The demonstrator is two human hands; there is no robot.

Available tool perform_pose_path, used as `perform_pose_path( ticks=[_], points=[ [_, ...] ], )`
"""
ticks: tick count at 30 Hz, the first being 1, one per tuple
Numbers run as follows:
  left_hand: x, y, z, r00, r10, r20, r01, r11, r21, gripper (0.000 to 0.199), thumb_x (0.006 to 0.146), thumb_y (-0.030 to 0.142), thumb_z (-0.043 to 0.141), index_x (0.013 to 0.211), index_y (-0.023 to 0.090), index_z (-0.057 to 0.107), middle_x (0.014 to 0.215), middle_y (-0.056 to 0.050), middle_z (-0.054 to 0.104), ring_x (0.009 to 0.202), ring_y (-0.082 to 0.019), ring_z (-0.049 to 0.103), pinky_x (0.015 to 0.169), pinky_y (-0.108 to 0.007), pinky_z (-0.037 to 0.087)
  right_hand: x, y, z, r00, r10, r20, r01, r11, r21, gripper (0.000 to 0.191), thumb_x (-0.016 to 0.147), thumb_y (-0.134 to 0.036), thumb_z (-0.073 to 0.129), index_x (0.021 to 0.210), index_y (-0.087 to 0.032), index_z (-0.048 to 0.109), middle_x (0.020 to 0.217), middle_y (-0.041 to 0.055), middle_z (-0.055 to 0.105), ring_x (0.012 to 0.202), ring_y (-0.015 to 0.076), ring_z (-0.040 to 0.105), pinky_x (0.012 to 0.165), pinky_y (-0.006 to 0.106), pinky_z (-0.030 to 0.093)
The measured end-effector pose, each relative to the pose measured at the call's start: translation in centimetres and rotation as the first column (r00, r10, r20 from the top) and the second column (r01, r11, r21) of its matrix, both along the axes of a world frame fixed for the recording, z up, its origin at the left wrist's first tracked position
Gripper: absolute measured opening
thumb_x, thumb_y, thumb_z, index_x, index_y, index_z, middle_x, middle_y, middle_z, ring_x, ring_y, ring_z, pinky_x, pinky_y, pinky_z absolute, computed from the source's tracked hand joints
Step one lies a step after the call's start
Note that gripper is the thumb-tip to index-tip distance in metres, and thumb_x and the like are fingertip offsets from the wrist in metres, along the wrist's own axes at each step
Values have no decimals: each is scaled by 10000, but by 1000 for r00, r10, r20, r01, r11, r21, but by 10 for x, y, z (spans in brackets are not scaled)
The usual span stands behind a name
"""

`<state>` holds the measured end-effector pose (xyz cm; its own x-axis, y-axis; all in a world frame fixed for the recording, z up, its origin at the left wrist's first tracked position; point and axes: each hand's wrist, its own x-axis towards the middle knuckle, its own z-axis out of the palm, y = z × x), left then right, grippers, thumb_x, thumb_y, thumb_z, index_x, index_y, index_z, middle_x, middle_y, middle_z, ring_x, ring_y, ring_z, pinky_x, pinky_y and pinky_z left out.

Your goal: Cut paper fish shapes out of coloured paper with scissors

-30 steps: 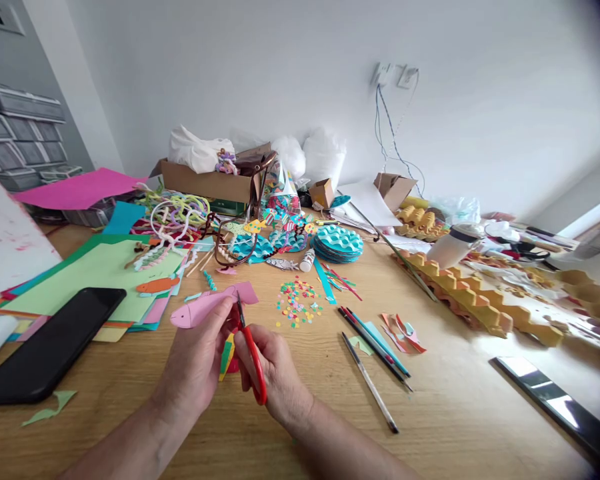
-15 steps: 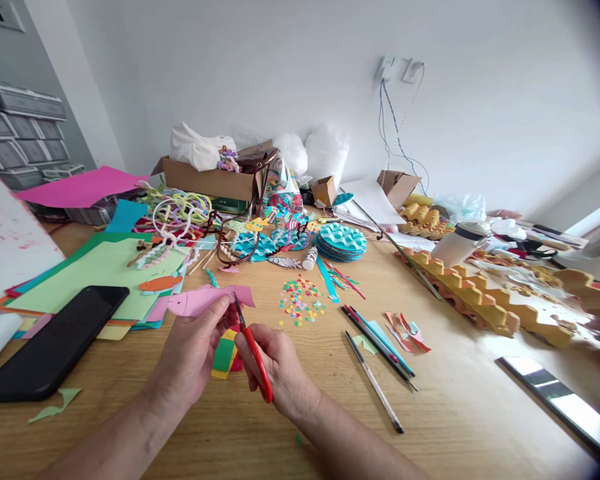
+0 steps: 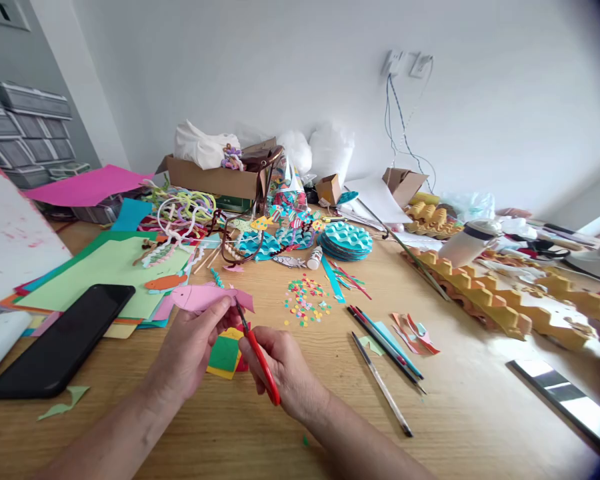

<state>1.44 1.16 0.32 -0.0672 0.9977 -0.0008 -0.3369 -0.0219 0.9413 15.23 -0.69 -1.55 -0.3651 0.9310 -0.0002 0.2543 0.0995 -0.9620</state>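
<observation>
Scissors gripped in right hand, blades at tail end of pink fish; left hand pinches pink fish, thumb over fingers, above table.

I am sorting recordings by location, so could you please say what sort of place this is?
It looks like a craft workspace, perhaps at home or in a classroom: red-handled scissors meet a pink paper fish, and coloured paper sheets and small coloured dots lie on the wooden table.
</observation>
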Motion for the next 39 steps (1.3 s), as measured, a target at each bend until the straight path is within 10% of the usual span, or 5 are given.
perform_pose_path(
  ticks=[39],
  points=[
    [-7, 0, 3, 999, 6, -35, -7, 999, -31, 105, 669, 260, 683, 661, 161, 718, 609, -26, 667, 553, -128, 564, 518, -205, 478, 1, 4, -6, 993, 94, 65, -93, 996, -8, 454, 875, -539, 460, 602, -178, 427, 478, -51, 369, 458, 77, 343, 438, 191, 236]
  ],
)
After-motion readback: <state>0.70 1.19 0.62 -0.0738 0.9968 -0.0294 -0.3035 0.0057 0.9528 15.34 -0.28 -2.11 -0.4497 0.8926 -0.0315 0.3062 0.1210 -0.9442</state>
